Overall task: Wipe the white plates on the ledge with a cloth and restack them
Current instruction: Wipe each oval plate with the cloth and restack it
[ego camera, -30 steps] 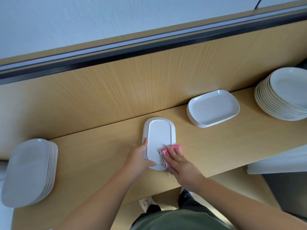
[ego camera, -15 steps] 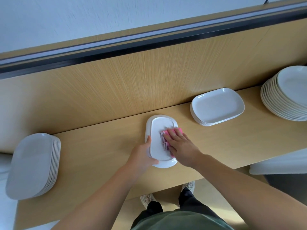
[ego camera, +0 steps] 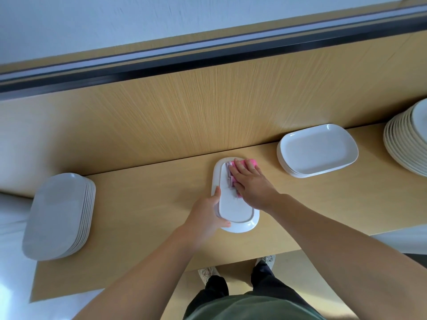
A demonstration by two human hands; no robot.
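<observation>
Flat-fingered right hand (ego camera: 253, 185) has pushed the pink folded cloth (ego camera: 250, 162) beneath it to the far end of the white oval plate (ego camera: 233, 209), whose rim the left hand (ego camera: 205, 215) grips; 1 pass looks done.

Three stacks of white plates (ego camera: 57, 215) (ego camera: 317, 150) (ego camera: 406, 139), one lone plate (ego camera: 233, 204), one pink cloth (ego camera: 250, 162), two hands (ego camera: 205, 218) (ego camera: 253, 183)

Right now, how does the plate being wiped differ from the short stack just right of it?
The plate lies alone, seemingly bottom up; the short stack is several plates, hollow side up. The plate is gripped by the left hand with the right hand pressing a pink cloth on it; the short stack is untouched. The plate's long side points at the wall; the short stack's runs along the ledge. Both are white and oblong.
</observation>
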